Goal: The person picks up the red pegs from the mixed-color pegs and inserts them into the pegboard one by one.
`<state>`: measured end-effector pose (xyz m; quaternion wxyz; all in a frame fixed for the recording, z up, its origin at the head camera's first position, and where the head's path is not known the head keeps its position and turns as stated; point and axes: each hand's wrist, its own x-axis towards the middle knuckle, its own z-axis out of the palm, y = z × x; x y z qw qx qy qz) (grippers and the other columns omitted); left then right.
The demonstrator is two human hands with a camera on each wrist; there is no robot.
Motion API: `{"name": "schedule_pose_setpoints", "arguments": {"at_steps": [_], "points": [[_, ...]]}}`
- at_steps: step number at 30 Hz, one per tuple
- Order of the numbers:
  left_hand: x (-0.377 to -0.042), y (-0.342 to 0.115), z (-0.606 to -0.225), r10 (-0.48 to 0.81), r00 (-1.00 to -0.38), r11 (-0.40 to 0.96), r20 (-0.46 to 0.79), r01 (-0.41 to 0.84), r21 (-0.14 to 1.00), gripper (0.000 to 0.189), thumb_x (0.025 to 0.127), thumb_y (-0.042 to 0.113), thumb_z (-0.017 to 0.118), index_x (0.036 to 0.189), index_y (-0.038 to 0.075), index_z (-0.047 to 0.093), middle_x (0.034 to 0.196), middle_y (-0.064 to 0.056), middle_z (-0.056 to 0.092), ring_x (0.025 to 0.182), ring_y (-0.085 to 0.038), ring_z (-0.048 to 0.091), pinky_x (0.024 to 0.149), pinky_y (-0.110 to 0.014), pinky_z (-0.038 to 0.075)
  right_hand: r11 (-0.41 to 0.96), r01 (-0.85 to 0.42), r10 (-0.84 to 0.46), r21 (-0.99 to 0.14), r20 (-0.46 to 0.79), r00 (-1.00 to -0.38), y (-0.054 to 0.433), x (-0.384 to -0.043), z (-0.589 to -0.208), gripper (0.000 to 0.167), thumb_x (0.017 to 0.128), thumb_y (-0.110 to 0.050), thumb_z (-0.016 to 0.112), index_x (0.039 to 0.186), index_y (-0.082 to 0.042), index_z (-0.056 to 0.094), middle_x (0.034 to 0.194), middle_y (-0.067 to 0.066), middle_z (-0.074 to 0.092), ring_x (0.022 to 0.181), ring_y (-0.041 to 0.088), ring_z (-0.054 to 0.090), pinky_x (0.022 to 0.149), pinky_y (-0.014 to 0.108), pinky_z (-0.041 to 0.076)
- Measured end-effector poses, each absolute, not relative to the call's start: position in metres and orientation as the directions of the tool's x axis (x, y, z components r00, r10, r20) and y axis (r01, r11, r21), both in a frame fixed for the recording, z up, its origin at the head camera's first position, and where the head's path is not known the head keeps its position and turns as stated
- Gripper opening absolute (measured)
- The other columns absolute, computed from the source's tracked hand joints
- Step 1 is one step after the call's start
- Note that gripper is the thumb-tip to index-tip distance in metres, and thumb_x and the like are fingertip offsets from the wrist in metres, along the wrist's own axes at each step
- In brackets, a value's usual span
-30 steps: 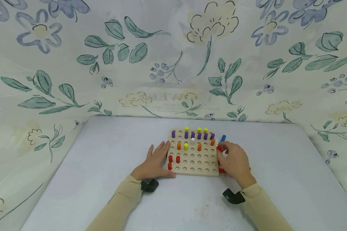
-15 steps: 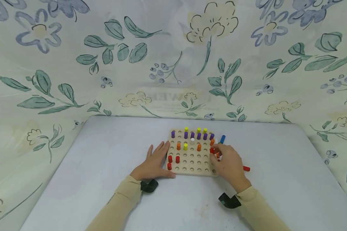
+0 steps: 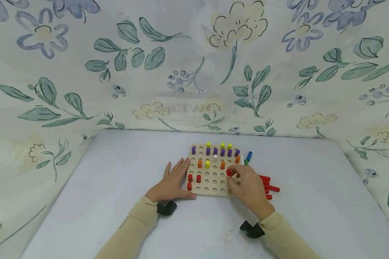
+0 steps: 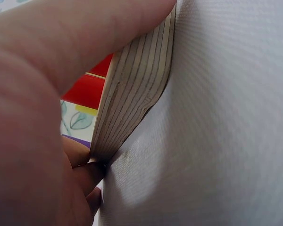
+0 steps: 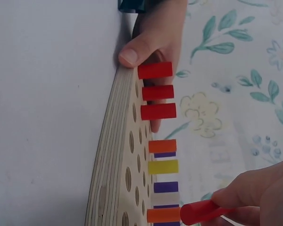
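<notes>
Right hand pinches a smooth, round red peg, left hand spread wide against the holey layered-plywood board. Faint lettering on the floral backdrop, too blurry tbh.

The head view faces forward and down from farther back; wrist views share the pegboard, close-up.

Stretches the left arm up from the bottom edge of the head view, left of the middle, and the right arm from the bottom right. Spreads the left hand below the middle, with fingers pointing up and right and the thumb out to the right. Curls the right hand, right of the middle, and pinches with fingertips and thumb.
</notes>
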<state>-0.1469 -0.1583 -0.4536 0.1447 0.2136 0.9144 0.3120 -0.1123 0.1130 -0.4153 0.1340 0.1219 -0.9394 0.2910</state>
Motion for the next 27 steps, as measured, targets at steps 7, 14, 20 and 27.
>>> {"name": "schedule_pose_setpoints", "arguments": {"at_steps": [7,14,20,27], "points": [[-0.146,-0.158,-0.452,0.482,-0.866,0.71,-0.134,0.297,0.638,0.123,0.075,0.049,0.085,0.16,0.0,0.011,0.168,-0.014,0.011,0.155,-0.032,0.001,0.118,-0.058,-0.014,0.783,-0.355,-0.184,-0.51,0.355,-0.916,0.108,-0.111,-0.417,0.024,0.083,-0.01,0.082,0.105,-0.006,0.074,0.09,0.004,0.069,0.082,0.02,0.061,0.065,0.029,0.054],[-0.146,-0.158,-0.453,0.485,-0.865,0.706,-0.131,0.298,0.643,0.123,0.075,0.049,0.084,0.16,0.0,0.011,0.168,-0.014,0.011,0.155,-0.031,0.001,0.118,-0.057,-0.014,0.79,-0.354,-0.203,-0.501,0.33,-0.922,0.101,-0.109,-0.421,0.027,0.083,-0.015,0.083,0.108,-0.008,0.074,0.092,0.002,0.069,0.082,0.017,0.06,0.065,0.025,0.054],[-0.146,-0.158,-0.453,0.474,-0.87,0.719,-0.137,0.292,0.63,0.123,0.075,0.05,0.084,0.16,0.0,0.012,0.168,-0.014,0.012,0.155,-0.031,0.001,0.118,-0.058,-0.014,0.761,-0.417,-0.259,-0.498,0.357,-0.898,0.095,-0.106,-0.422,0.027,0.083,-0.013,0.083,0.107,-0.008,0.073,0.092,0.002,0.069,0.082,0.019,0.061,0.066,0.025,0.054],[-0.147,-0.157,-0.453,0.472,-0.871,0.725,-0.137,0.295,0.622,0.123,0.075,0.05,0.084,0.16,0.0,0.012,0.168,-0.014,0.012,0.155,-0.031,0.002,0.118,-0.059,-0.013,0.752,-0.468,-0.309,-0.463,0.379,-0.872,0.088,-0.105,-0.428,0.03,0.082,-0.017,0.085,0.109,-0.009,0.073,0.095,0.001,0.07,0.085,0.018,0.063,0.071,0.026,0.056]]}}
